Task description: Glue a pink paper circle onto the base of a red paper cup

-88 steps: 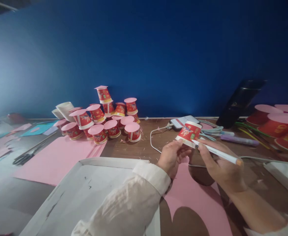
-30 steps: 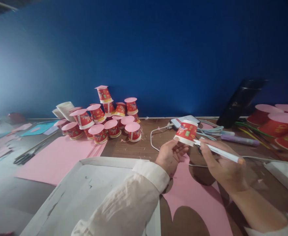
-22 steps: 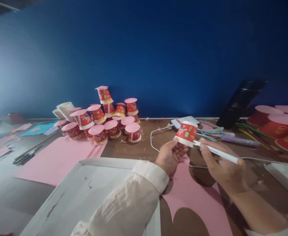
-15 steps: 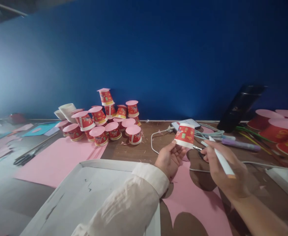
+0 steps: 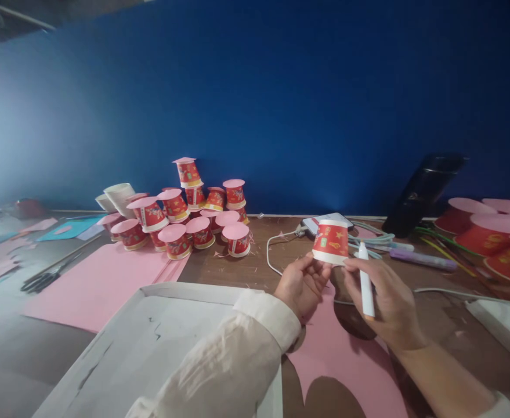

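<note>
We are pinching a small red printed paper cup [image 5: 332, 241] upside down at its white rim with the fingertips of our left hand [image 5: 303, 284], holding it above the brown wooden table [image 5: 246, 268], and that thin grip looks like the weakest point: the cup is light and its wall soft, so squeezing harder is likely to dent the rim, while easing off could let it tip and drop onto the pink paper sheet with round cut-outs [image 5: 342, 348] lying below. Our right hand [image 5: 383, 299] is closing around a slim white marker pen [image 5: 365, 278], standing nearly upright with its upper end just beside the cup's rim, and the thumb and forefinger of that hand are also touching the rim; a stray slip there could smear the print or push the cup out of the left fingers. The white charging cable [image 5: 276, 255] and the tangle of pale cords [image 5: 370, 238] are lying close under our hands and could be snagging a sleeve. The cup itself is showing a red body with yellow and green figures, a white band at the mouth and a pale base turned up, undented as far as we can tell. Well apart, to the left, a heap of similar red cups capped with pink paper discs [image 5: 185, 217] is leaning against the blue wall [image 5: 255, 104].
</note>
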A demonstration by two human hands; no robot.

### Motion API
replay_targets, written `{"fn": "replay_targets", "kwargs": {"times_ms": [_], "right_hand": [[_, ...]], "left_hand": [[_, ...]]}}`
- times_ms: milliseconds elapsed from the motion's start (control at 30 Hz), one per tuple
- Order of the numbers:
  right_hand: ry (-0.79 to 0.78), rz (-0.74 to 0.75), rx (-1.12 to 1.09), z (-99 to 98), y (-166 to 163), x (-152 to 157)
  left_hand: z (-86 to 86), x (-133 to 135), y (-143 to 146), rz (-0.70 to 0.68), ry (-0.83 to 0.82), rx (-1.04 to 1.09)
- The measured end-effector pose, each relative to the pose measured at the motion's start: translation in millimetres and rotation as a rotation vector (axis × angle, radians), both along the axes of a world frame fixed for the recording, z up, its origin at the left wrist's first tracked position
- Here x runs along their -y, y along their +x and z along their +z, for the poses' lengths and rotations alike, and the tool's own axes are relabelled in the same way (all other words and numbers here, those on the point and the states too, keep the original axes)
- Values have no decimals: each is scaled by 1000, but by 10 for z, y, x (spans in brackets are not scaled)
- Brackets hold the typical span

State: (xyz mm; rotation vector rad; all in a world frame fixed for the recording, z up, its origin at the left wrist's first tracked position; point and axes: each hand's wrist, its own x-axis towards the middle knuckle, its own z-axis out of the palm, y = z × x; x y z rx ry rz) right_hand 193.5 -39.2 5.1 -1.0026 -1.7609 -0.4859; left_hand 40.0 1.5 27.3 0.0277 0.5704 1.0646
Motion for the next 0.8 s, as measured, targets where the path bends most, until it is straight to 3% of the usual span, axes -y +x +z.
{"fn": "replay_targets", "kwargs": {"times_ms": [233,533,800], "right_hand": [[-3,-82,20,-11,14,-15],[10,-59,66,-57,70,-38],[-45,-38,63,-91,84,-42]], "left_hand": [[-29,6,9,-20,29,6],[1,5,-3,-75,10,-52],[34,146,21,-134,138,-6]]}}
